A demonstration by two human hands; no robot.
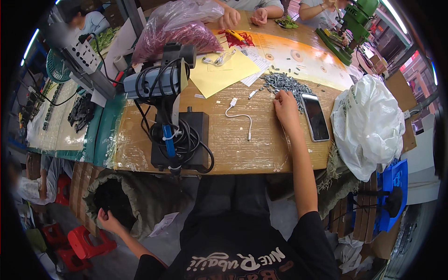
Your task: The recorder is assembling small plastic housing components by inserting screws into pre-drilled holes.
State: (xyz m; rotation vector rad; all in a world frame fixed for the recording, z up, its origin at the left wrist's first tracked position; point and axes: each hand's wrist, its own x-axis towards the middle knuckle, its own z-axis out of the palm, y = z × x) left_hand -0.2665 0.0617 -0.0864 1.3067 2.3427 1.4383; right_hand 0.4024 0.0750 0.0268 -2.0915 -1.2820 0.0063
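My right hand [286, 108] rests on the table at the near edge of a heap of small grey parts [284, 84]. Its fingers are drawn together and bent down at the heap; whatever may lie between the fingertips is hidden. Low on the left, my left hand [110, 221] is at the rim of a fabric sack [135, 198] holding a dark mass of small pieces [113, 200]. Thumb and fingers there are apart, with nothing visible in them. A short white cable [245, 116] lies on the table left of my right hand, and a smartphone [315, 117] lies to its right.
A black boxy device [198, 135] with coiled cables stands at centre left. Behind it sit yellow paper [212, 77] and a bag of pinkish pieces [179, 39]. A white plastic bag [368, 123] bulges at the right edge. Co-workers' hands [229, 17] and a green press [359, 23] are across the table.
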